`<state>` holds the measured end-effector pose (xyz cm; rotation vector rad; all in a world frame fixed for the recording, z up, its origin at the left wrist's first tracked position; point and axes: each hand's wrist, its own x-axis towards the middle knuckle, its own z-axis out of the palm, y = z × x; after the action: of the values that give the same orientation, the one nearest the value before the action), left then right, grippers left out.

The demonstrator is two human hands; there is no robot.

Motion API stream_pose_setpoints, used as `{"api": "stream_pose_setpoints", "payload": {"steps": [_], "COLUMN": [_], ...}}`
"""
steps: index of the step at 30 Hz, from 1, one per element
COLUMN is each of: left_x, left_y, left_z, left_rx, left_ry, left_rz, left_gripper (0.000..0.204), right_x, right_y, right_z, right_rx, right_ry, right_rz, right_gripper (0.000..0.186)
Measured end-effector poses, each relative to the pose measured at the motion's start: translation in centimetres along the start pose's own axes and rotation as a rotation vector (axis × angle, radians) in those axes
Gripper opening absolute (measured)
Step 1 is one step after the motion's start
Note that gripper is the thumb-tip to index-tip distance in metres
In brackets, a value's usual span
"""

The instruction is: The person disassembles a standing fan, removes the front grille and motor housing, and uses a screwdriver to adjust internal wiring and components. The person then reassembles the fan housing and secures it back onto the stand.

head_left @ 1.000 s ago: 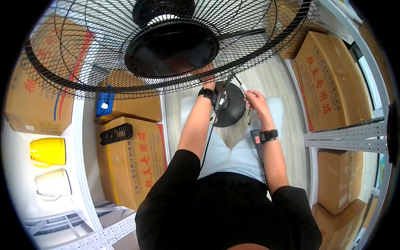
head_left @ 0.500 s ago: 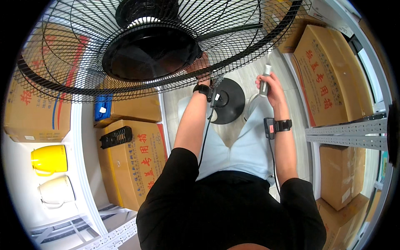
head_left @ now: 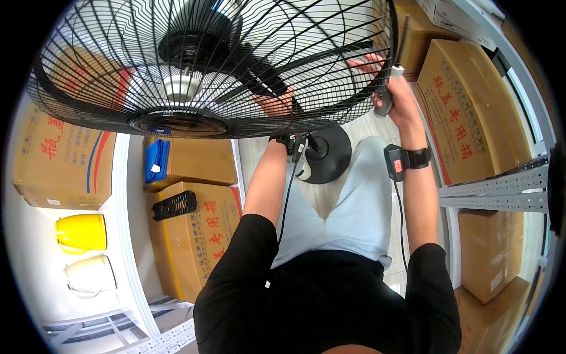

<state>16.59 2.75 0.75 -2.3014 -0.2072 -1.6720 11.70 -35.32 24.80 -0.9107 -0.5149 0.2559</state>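
Note:
A large black pedestal fan fills the upper left, its wire cage (head_left: 330, 109) between me and part of my hands. Seen through the wires, my left hand (head_left: 275, 104) is closed round the fan's black pole (head_left: 259, 76) below the motor housing. My right hand (head_left: 402, 101) grips a screwdriver (head_left: 384, 105) by its grey handle, the thin shaft pointing up. Some right fingers stretch out behind the right rim of the cage; whether they touch it I cannot tell. The fan's round black base (head_left: 336, 154) stands on the floor between my legs.
Cardboard boxes (head_left: 471, 112) sit on metal shelving (head_left: 501, 194) at the right. More boxes (head_left: 194, 242) stand at the left, one topped by a black slotted part (head_left: 174, 205). A blue folded packet (head_left: 157, 160), a yellow jug (head_left: 81, 232) and a white jug (head_left: 91, 275) are also there.
The fan's cage has tilted, showing its inside and motor more. My right hand has risen with the screwdriver to the cage's right rim. My left hand stays behind the cage.

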Motion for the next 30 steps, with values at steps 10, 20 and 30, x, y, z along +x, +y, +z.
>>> {"api": "stream_pose_setpoints", "payload": {"steps": [10,20,30], "left_x": [4.9,9.2,10.3], "left_y": [2.6,3.0,0.3], "left_z": [-1.4,0.4,0.2], "left_rx": [-0.251,-0.432,-1.146], "left_ry": [-0.561,-0.908,-0.657], "left_rz": [-0.4,-0.71,-0.899], "left_gripper": [0.102,0.108,0.114], "right_x": [-1.3,0.6,2.9], "right_y": [1.2,4.6,10.3], "right_z": [-0.7,-4.3,-6.2], "right_rx": [-0.098,-0.194,-0.183], "right_ry": [-0.081,0.063,0.111], "right_rz": [0.09,0.237,0.378], "right_gripper": [0.057,0.049,0.048]}}
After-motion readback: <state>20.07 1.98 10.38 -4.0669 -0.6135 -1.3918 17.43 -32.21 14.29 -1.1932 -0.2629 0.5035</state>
